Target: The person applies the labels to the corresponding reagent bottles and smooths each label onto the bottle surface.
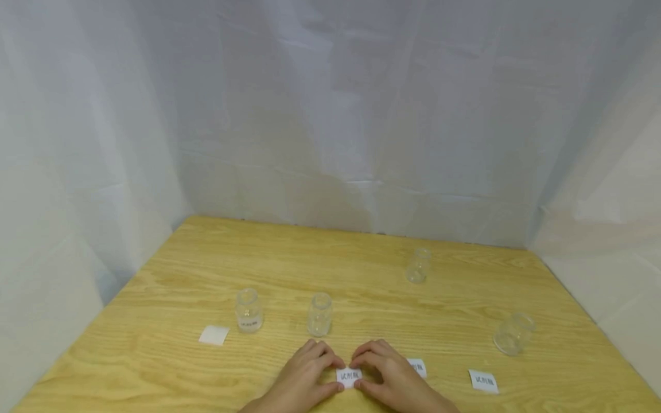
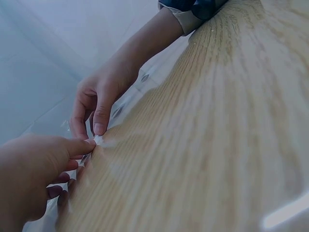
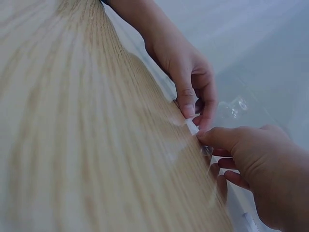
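A small white label (image 1: 349,377) with printed black characters is held between both hands near the table's front edge. My left hand (image 1: 304,376) pinches its left edge between thumb and index finger. On the other edge, the thumb and index finger of my right hand (image 1: 388,376) do the same. The right wrist view shows the label (image 3: 192,126) as a thin white strip between the fingertips, close to the tabletop. Just beyond the hands, a clear glass bottle (image 1: 319,315) stands upright. Another printed label (image 1: 417,367) lies partly hidden behind the right hand.
To the left stands a glass bottle (image 1: 249,312) with a printed label on it, beside a blank white piece (image 1: 214,335). Farther right are another label (image 1: 484,381), a glass bottle (image 1: 514,334) and one at the back (image 1: 418,265). White sheeting (image 1: 351,126) surrounds the wooden table (image 1: 289,252).
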### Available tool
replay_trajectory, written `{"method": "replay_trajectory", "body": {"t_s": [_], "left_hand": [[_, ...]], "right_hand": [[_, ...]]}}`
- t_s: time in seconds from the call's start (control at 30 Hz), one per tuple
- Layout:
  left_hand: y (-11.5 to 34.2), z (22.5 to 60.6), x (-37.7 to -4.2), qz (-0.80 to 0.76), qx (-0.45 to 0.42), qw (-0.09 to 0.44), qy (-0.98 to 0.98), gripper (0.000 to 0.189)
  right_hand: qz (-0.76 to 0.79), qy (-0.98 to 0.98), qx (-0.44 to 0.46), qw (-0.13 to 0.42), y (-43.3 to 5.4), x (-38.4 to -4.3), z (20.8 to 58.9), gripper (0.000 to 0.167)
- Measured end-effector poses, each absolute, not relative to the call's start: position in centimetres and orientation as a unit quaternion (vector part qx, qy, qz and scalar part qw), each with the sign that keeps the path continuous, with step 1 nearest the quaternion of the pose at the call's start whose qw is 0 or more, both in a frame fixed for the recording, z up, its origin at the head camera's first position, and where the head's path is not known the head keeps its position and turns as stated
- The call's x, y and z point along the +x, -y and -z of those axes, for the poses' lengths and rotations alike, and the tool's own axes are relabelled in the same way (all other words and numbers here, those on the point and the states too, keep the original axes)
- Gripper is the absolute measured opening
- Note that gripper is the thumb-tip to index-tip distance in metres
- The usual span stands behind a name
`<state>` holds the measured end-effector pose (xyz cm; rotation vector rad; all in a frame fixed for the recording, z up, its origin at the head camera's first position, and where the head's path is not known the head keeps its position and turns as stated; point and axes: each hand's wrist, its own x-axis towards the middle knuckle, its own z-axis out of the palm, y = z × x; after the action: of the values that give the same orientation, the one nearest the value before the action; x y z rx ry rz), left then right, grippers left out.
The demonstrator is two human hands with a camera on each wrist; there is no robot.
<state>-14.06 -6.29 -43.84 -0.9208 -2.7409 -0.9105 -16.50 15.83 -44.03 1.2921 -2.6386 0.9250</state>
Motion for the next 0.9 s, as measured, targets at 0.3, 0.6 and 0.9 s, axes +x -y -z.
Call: {"method": "replay_trajectory", "body": {"t_s": [0.3, 0.6, 0.9], "left_hand": [[6.26, 43.9, -14.09, 0.315, -0.298, 0.045, 0.9, 0.026], [6.21, 44.03, -14.08, 0.33, -0.291, 0.04, 0.897, 0.024], [6.21, 43.97, -14.11, 0.327, -0.283, 0.032, 0.901, 0.029]], "right_hand": [[-0.296, 0.855, 0.424, 0.04, -15.78, -16.53, 44.16, 0.019], [-0.288, 0.86, 0.42, 0.041, -15.85, -16.52, 44.35, 0.021], [-0.285, 0.849, 0.439, 0.068, -15.88, -16.64, 44.4, 0.017]]}}
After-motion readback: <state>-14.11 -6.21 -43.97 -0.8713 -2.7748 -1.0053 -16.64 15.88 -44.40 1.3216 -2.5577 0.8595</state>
